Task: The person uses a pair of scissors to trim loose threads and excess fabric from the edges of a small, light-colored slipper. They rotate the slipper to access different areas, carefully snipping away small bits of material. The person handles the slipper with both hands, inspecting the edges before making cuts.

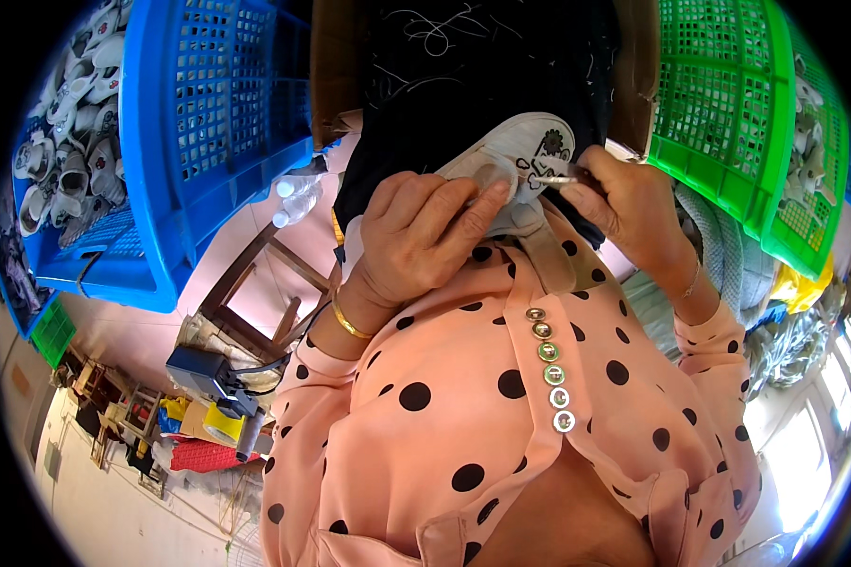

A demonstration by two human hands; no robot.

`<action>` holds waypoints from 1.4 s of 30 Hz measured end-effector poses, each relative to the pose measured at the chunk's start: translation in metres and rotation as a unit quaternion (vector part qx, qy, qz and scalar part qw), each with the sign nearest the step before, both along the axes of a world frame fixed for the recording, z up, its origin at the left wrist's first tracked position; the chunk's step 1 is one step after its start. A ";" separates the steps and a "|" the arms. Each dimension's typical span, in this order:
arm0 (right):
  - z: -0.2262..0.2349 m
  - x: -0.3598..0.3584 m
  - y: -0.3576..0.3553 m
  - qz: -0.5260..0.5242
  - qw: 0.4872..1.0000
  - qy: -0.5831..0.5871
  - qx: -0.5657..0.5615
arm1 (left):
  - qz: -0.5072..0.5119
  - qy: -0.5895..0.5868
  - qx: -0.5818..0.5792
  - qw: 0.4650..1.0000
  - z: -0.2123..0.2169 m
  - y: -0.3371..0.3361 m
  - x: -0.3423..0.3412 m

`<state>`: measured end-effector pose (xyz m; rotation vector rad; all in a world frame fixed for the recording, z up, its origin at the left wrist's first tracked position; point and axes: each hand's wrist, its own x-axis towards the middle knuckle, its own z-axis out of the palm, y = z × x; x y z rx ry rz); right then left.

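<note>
A small white shoe (515, 132) with a dark flower pattern on its toe lies over my lap. My left hand (421, 227) is closed around the shoe's near side, fingers bent and thumb along its opening. A loose beige strap (548, 253) hangs from the shoe against my polka-dot shirt. My right hand (629, 203) pinches a thin, pale, pointed tool (551, 180) at the shoe's right side, its tip by the pattern. Most of the tool is hidden in my fingers, so its exact kind does not show.
At the left stands a blue plastic crate (165, 189) with many similar shoes (71, 142). A green crate (728, 142) on the right holds more shoes. Loose pale threads (435, 33) lie on the dark cloth over my lap. Clear plastic bottles (298, 198) and a wooden stool (265, 274) are at the left.
</note>
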<state>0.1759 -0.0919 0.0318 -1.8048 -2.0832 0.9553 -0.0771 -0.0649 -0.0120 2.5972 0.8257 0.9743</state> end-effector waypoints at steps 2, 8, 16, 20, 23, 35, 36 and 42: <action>-0.004 0.000 -0.005 0.020 1.000 -0.018 -0.003 | -0.001 0.001 0.003 1.000 0.000 0.000 0.000; -0.007 -0.012 -0.006 0.006 1.000 -0.007 0.016 | 0.004 0.008 -0.008 1.000 0.006 -0.002 0.001; -0.002 -0.018 -0.002 0.047 0.992 -0.095 0.062 | 0.003 0.000 0.022 1.000 0.001 -0.003 0.002; -0.014 -0.006 0.004 -0.049 0.999 0.003 -0.011 | 0.018 -0.004 0.005 1.000 0.001 -0.004 0.001; -0.020 0.008 0.011 -0.161 0.976 0.140 -0.047 | 0.034 -0.043 -0.047 0.997 -0.002 -0.001 0.001; 0.003 0.016 0.041 -0.216 0.897 0.359 -0.142 | 0.078 -0.283 -0.360 0.886 0.036 0.046 0.026; 0.003 0.018 0.040 -0.239 0.882 0.381 -0.136 | 0.075 -0.298 -0.376 0.874 0.042 0.051 0.028; 0.028 0.015 0.037 -0.315 0.854 0.394 -0.128 | 0.085 -0.251 -0.145 0.953 0.052 0.072 0.025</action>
